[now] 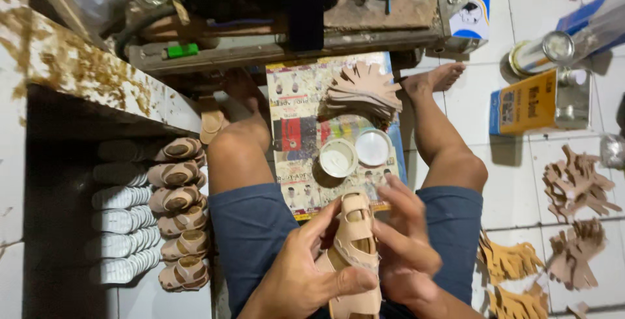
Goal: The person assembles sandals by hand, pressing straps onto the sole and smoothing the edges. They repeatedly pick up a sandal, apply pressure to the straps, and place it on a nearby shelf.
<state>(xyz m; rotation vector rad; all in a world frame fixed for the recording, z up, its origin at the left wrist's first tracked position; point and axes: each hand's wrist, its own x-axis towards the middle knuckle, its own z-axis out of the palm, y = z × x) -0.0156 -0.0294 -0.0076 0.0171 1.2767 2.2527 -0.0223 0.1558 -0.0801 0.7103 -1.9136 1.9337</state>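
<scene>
I see left hand (306, 273) and right hand (403, 247) both closed around the tan sandal (355, 254) at six o'clock over the lap; a slip risks knocking the open glue tub (338, 157) at twelve.

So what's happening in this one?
A seated person holds a small tan sandal in both hands, left hand underneath, right hand on its straps. Two open round tins sit on printed paper on the floor. Finished sandals are stacked at the left; cut leather pieces lie at the right.
</scene>
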